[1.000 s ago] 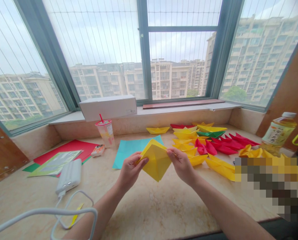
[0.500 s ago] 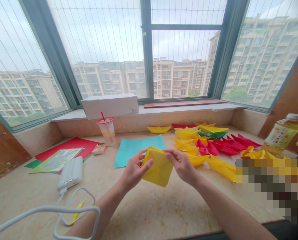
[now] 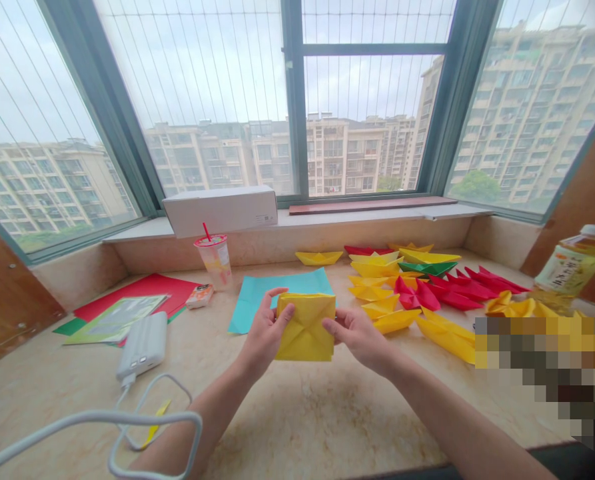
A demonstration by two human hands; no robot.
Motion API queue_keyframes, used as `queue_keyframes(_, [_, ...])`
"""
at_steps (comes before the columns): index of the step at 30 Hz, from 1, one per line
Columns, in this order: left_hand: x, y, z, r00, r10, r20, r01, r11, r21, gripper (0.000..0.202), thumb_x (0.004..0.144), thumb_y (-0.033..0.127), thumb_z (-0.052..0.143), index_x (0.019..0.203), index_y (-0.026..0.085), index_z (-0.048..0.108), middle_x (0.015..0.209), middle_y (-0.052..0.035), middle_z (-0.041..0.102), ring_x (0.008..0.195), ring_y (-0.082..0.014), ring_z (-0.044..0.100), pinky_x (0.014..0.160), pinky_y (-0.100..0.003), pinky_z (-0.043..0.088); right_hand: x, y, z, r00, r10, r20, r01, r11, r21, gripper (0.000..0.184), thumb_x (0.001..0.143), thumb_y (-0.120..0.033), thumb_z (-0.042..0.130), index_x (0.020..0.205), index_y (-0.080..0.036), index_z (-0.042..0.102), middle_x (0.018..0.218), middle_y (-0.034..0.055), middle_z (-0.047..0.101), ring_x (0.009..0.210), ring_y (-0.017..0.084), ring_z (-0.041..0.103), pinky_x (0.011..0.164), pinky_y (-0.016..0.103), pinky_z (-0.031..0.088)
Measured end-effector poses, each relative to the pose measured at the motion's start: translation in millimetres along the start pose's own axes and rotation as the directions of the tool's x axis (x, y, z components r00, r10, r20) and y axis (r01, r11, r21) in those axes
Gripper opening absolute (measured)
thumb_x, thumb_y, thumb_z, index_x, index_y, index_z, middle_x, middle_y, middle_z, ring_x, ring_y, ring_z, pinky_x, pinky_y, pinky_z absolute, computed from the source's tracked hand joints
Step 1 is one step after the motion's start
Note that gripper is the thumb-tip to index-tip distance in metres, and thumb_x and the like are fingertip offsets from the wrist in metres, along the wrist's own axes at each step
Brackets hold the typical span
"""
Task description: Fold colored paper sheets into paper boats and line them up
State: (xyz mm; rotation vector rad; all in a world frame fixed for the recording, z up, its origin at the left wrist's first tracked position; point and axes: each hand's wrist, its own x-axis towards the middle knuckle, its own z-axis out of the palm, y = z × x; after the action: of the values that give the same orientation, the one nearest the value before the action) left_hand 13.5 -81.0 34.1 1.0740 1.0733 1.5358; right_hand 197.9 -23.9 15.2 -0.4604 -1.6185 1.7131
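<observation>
I hold a folded yellow paper square (image 3: pixel 304 328) with creased diagonals above the marble counter (image 3: pixel 297 420). My left hand (image 3: pixel 266 331) grips its left edge, thumb on the front and fingers behind. My right hand (image 3: pixel 358 335) pinches its right edge. A flat teal sheet (image 3: pixel 257 297) lies just behind the folded piece.
Several finished paper boats in yellow, red and green (image 3: pixel 417 287) are spread to the right. A plastic cup with a red straw (image 3: pixel 214 261), a white box (image 3: pixel 222 210), red and green sheets (image 3: pixel 127 303), a white power bank (image 3: pixel 142 345) with cable, and a bottle (image 3: pixel 572 263) stand around.
The yellow paper turned from a diamond held by its side corners to a flat square facing me. Both hands shifted slightly down and inward along its edges.
</observation>
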Motion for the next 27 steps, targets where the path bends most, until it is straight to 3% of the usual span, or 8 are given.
queue_keyframes(3, [-1,-4,1.6,0.999,0.003,0.052,-0.002,1.000,-0.021,0.073,0.079,0.049,0.072,0.139,0.027,0.035,0.087,-0.0016,0.072,0.066,-0.0171,0.069,0.063,-0.028,0.055,2,5,1,0.997,-0.051,-0.066,0.052,0.999,0.011,0.043,0.082,-0.054,0.067,0.107,-0.019,0.069,0.094,0.0072,0.074,0.086,0.025,0.070,0.079,0.040,0.056])
queue_keyframes(9, [-2,-9,7.2,0.994,-0.045,0.095,0.043,0.999,0.029,0.061,0.083,0.056,0.064,0.133,0.024,0.051,0.103,-0.0069,0.072,0.078,-0.0201,0.069,0.068,-0.028,0.054,2,5,6,0.983,-0.129,-0.132,0.128,0.992,-0.014,0.044,0.085,-0.057,0.063,0.109,-0.020,0.067,0.095,0.0069,0.073,0.093,0.027,0.068,0.080,0.040,0.056])
queue_keyframes(12, [-4,-7,6.6,0.996,0.001,0.094,-0.016,0.988,0.153,0.058,0.087,0.056,0.057,0.135,0.024,0.054,0.122,-0.0078,0.068,0.103,-0.0252,0.065,0.085,-0.032,0.052,1,4,7,0.979,-0.163,-0.119,0.162,0.987,-0.022,0.044,0.086,-0.057,0.061,0.111,-0.022,0.066,0.098,0.0066,0.072,0.095,0.026,0.067,0.081,0.038,0.055])
queue_keyframes(15, [-8,-4,3.9,0.986,0.090,0.143,-0.133,0.933,0.334,0.058,0.091,0.055,0.050,0.139,0.023,0.052,0.141,-0.0085,0.055,0.131,-0.0290,0.048,0.110,-0.038,0.035,2,5,6,0.975,-0.186,-0.118,0.184,0.983,-0.025,0.044,0.086,-0.058,0.060,0.111,-0.022,0.066,0.099,0.0063,0.071,0.094,0.025,0.066,0.081,0.037,0.054])
queue_keyframes(17, [-11,-2,2.8,0.965,0.124,0.230,-0.211,0.888,0.408,0.061,0.092,0.054,0.051,0.145,0.024,0.045,0.148,-0.0090,0.048,0.138,-0.0297,0.039,0.116,-0.041,0.025,2,7,5,0.973,-0.195,-0.120,0.194,0.981,-0.018,0.043,0.086,-0.058,0.060,0.109,-0.022,0.066,0.098,0.0059,0.071,0.091,0.024,0.066,0.080,0.036,0.053])
queue_keyframes(19, [-14,0,3.6,0.931,0.128,0.341,-0.278,0.854,0.439,0.064,0.089,0.051,0.057,0.146,0.025,0.043,0.150,-0.0098,0.044,0.138,-0.0311,0.038,0.116,-0.044,0.024,1,9,6,0.973,-0.200,-0.114,0.199,0.980,-0.021,0.042,0.086,-0.058,0.061,0.106,-0.021,0.067,0.095,0.0052,0.071,0.086,0.022,0.066,0.077,0.034,0.053])
queue_keyframes(22, [-18,2,7.3,0.884,0.079,0.461,-0.298,0.855,0.425,0.062,0.088,0.046,0.061,0.143,0.024,0.046,0.143,-0.0110,0.051,0.130,-0.0320,0.046,0.108,-0.043,0.036,1,12,7,0.975,-0.194,-0.105,0.189,0.980,-0.057,0.041,0.084,-0.059,0.063,0.097,-0.020,0.068,0.087,0.0040,0.070,0.079,0.021,0.064,0.072,0.032,0.052])
queue_keyframes(27, [-20,0,11.6,0.888,0.014,0.459,-0.218,0.893,0.394,0.043,0.090,0.046,0.058,0.123,0.018,0.061,0.109,-0.0103,0.069,0.099,-0.0282,0.063,0.089,-0.040,0.050,3,14,7,0.964,-0.234,-0.128,0.207,0.959,-0.192,0.033,0.085,-0.052,0.064,0.089,-0.020,0.067,0.086,0.0041,0.069,0.078,0.019,0.062,0.073,0.032,0.049])
